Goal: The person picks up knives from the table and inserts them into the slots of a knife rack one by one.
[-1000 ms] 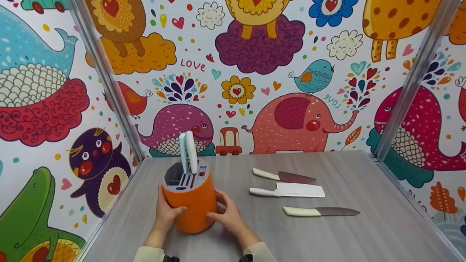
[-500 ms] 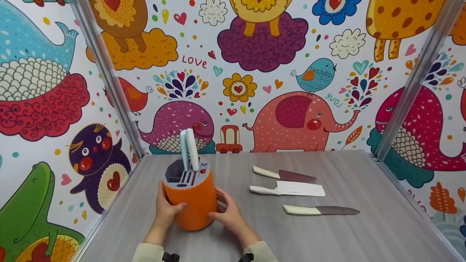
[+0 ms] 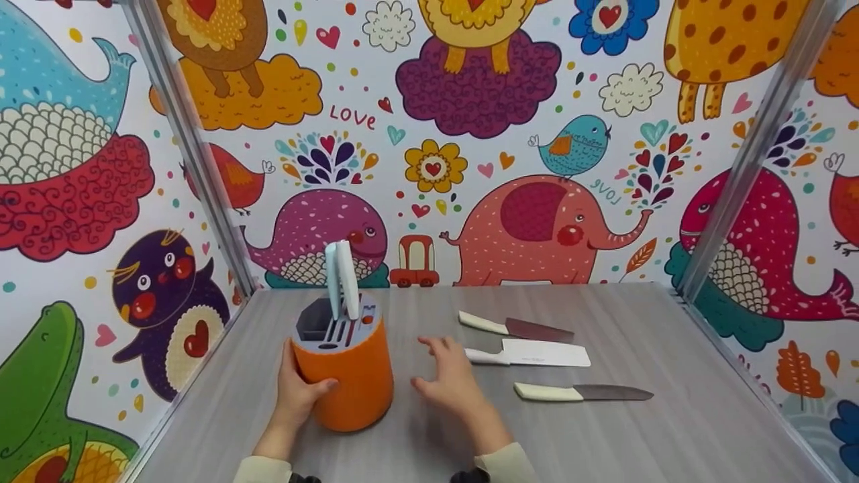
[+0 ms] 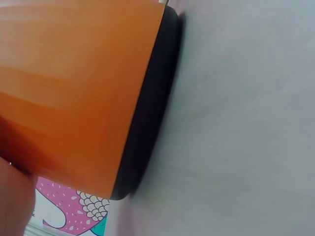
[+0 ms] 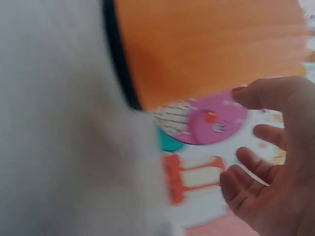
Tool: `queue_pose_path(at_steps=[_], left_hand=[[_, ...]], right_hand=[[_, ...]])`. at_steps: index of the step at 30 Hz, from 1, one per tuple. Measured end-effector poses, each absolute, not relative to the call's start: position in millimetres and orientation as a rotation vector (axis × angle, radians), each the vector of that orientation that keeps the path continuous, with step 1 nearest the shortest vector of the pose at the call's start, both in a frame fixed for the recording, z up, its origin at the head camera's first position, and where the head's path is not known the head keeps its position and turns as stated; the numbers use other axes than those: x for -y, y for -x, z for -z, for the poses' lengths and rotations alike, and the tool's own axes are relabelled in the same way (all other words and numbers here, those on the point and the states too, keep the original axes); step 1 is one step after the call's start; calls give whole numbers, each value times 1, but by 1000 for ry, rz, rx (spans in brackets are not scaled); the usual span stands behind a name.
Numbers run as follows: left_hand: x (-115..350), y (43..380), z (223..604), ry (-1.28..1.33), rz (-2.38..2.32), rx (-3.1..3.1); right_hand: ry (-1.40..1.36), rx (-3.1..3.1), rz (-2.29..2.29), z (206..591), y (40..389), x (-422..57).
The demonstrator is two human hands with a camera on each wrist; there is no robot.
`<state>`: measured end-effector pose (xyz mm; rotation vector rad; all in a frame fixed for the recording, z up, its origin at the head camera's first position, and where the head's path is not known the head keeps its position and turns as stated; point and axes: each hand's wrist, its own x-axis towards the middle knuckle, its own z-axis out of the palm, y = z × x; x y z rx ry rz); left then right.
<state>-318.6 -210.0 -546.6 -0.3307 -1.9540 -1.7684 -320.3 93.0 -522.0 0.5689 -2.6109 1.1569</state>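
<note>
An orange knife block (image 3: 356, 382) with a grey slotted top stands upright on the left of the table. My left hand (image 3: 295, 390) grips its left side, thumb across the front; the left wrist view shows its dark base (image 4: 147, 103) against the tabletop. In the slots stand a pale blue handle (image 3: 333, 282) and a white handle (image 3: 348, 278). To the right of the block, apart from it, my right hand (image 3: 453, 381) holds nothing, its fingers loosely spread. Just beyond it lies a white cleaver (image 3: 547, 353), the end of its handle hidden by the fingers.
Behind the cleaver lies a dark-bladed knife (image 3: 517, 327) with a cream handle. Nearer the front lies another long knife (image 3: 584, 392), blade to the right. The grey table (image 3: 604, 449) is bounded by cartoon-patterned walls (image 3: 429, 100) with metal corner posts (image 3: 194, 147).
My right hand has let go of the knife block and moved right, toward the cleaver's handle. The left hand keeps its hold. The block stands where it was; the head view has shifted slightly.
</note>
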Motion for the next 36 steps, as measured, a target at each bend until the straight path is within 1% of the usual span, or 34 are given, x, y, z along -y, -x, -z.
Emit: queue_pose_path(at_steps=[5,11,17,21,27,30,36], left_hand=[[208,315,547,302,1763,1984],[210,312,544,289,1777,1985],[210,311,545,256,1791,1996],[205,315,550,302,1812,1966],[209,317,551,335,1803,1950],[209,316,554,331,1808,1948],[211,316,554,329,1821,1950]], right_hand=[[-549,2724,-903,501,308,-143],[-312,2786,-470,497,295,-197],[-205,2929,-453,505,300,-242],[-168,2987,-497,514,307,-268],[-184,3039,-587,524,319,-278],[-175,3020,-601,531,319,-281],[-154,3015,-603,532,321,-282]])
